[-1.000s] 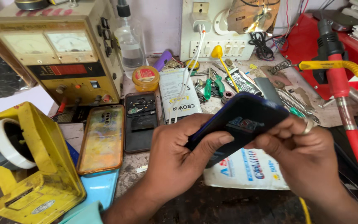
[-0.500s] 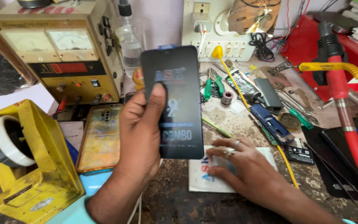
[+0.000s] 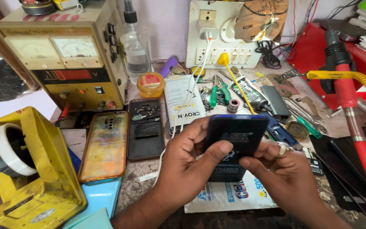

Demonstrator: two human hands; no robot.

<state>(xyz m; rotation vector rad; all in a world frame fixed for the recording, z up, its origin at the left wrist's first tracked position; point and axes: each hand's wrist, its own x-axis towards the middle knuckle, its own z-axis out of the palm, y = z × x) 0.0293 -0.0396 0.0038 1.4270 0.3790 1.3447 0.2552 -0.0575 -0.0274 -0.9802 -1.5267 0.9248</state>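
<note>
Both hands hold one thing between them: the left hand (image 3: 183, 169) wraps the dark phone screen panel (image 3: 234, 146) from its left side, thumb pressed across the glossy face, while the right hand (image 3: 284, 178) pinches the panel's right edge with thumb and fingertips. Each hand is closed around the panel, which hangs tilted above the front middle of the surface, over a printed white packet (image 3: 225, 197) lying flat there.

Thin, flat and glassy, the panel looks light but stiff and easily cracked; its smooth face is probably slippery. Taking it by the long edges, as now, seems safer than pressing on the middle.

Just beyond it, toward the left, an opened phone body (image 3: 145, 129) and a patterned phone back cover (image 3: 105, 144) lie side by side. A yellow tape dispenser (image 3: 30, 174) stands at the front left corner, with a yellow power supply (image 3: 64, 63) at the back left. Behind the panel lie a white charging cable (image 3: 191, 85), a small amber jar (image 3: 150, 84), a clear bottle (image 3: 135, 51), green-handled pliers (image 3: 217, 93) and scattered screwdrivers. A red hot-air tool (image 3: 352, 114) slants along the right edge, close to the right hand, and the clutter leaves little bare room to set the panel down.
</note>
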